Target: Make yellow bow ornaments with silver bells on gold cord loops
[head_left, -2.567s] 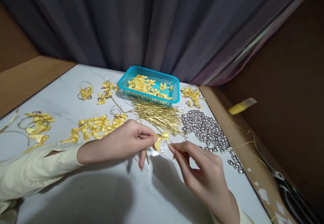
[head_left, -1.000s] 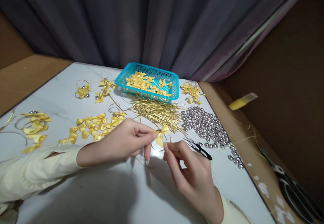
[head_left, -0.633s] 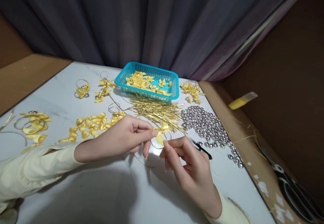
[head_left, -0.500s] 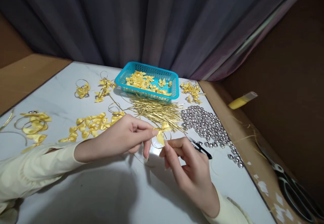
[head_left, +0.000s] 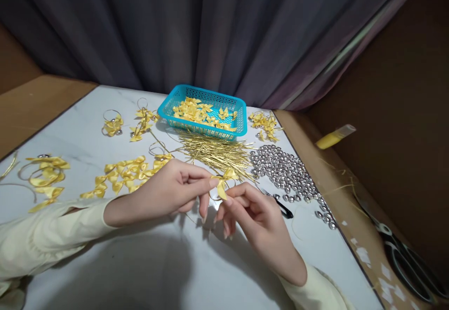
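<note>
Between thumb and forefinger, my left hand (head_left: pixel 182 186) pinches a yellow satin ribbon bow (head_left: pixel 221 191) by its left side, above the table. A thin gold cord loop hangs around the bow, partly hidden by my fingers. My right hand (head_left: pixel 254 223) is closed at thumb and forefinger on the bow's lower tail, where the cord also passes; its other fingers curl loosely below. Just beyond the bow lies a pile of gold cord pieces (head_left: pixel 219 153). Several more yellow bows (head_left: pixel 121 174) lie on the table left of my hands.
A blue basket (head_left: pixel 168 111) with yellow bows stands at the back. Silver beads (head_left: pixel 284 169) spread on the right, near a small black-handled tool (head_left: pixel 285 211). Finished-looking bow loops (head_left: pixel 264 124) lie around. Black scissors (head_left: pixel 403 258) and paper scraps (head_left: pixel 363 255) rest beyond the right edge.
My right hand has shifted slightly up and left, and its thumb and forefinger now meet at the bow's tail. My left hand still grips the bow in nearly the same place.
</note>
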Motion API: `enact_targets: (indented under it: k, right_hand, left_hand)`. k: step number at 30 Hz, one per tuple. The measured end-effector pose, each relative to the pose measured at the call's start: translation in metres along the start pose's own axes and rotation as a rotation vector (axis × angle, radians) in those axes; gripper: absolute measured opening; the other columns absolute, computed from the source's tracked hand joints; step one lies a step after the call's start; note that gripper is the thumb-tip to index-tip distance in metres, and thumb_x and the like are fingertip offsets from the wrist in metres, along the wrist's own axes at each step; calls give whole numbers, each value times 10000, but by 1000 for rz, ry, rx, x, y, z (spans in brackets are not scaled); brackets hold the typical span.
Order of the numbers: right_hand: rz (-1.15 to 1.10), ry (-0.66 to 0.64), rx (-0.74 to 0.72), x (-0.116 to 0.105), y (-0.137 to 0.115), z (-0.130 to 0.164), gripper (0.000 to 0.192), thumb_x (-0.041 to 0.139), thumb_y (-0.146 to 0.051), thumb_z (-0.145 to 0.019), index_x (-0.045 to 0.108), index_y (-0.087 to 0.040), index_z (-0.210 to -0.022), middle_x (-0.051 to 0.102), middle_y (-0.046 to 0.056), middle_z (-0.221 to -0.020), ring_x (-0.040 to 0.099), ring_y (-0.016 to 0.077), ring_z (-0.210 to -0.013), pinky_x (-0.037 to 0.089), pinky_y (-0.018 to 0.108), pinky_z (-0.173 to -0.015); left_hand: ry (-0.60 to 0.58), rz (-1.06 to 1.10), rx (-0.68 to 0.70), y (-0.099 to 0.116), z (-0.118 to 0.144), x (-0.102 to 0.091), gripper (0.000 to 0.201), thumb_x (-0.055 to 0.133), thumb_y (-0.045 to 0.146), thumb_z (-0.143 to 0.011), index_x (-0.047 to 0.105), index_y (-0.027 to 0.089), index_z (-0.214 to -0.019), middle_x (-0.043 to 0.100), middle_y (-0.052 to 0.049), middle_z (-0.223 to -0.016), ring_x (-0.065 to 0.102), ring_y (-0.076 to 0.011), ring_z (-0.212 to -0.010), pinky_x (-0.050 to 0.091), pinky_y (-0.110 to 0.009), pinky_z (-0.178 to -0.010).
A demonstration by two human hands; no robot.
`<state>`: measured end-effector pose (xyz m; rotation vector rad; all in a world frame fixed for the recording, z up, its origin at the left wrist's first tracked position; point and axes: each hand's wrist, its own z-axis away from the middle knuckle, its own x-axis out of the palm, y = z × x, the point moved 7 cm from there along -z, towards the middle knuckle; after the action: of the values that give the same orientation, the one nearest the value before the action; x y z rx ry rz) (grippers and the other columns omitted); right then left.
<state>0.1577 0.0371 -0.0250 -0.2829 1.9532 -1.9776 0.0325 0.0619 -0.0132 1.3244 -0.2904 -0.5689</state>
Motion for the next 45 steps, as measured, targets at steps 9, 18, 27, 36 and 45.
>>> enact_targets:
  k: [9, 18, 27, 36, 45]
  right_hand:
    - [216, -13, -167, 0, -9, 1, 151, 436, -229, -931, 523, -169, -825, 597, 2, -618, 518, 81, -481, 393, 196, -441]
    - [223, -55, -247, 1, -10, 3, 136, 421, -194, -941, 517, -174, -847, 583, -14, -653, 515, 65, -511, 409, 194, -502]
    - [178, -29, -296, 4, -12, 8, 101, 407, -169, -945, 500, -201, -922, 605, -13, -704, 513, 69, -530, 407, 192, -495]
    - [162, 46, -308, 10, -11, 14, 102, 405, -152, -944, 498, -193, -934, 592, -23, -687, 470, 62, -515, 385, 199, -489]
    - [172, 88, -300, 12, -13, 18, 116, 403, -138, -931, 507, -188, -932, 576, -16, -695, 482, 70, -520, 377, 200, -466]
  left_hand:
    - [-1, -235, 147, 14, 1, -2, 266, 482, 237, -887, 614, 131, -682, 554, 59, -507, 369, -24, -406, 307, -109, -409]
    - [-70, -351, 228, 23, 5, -4, 214, 472, 217, -875, 589, 126, -722, 452, 68, -502, 369, -42, -451, 277, -132, -418]
    - [-126, 46, 54, 10, 4, 3, 242, 492, 291, -886, 555, 144, -704, 444, 81, -461, 346, -26, -393, 243, -116, -370]
    - [-136, 416, -82, -2, 4, 15, 226, 505, 273, -861, 553, 135, -688, 367, 102, -418, 214, -17, -331, 181, -131, -339]
    - [-165, 550, -128, -8, 6, 21, 255, 515, 253, -885, 540, 127, -664, 365, 98, -424, 192, -14, -338, 147, -134, -345]
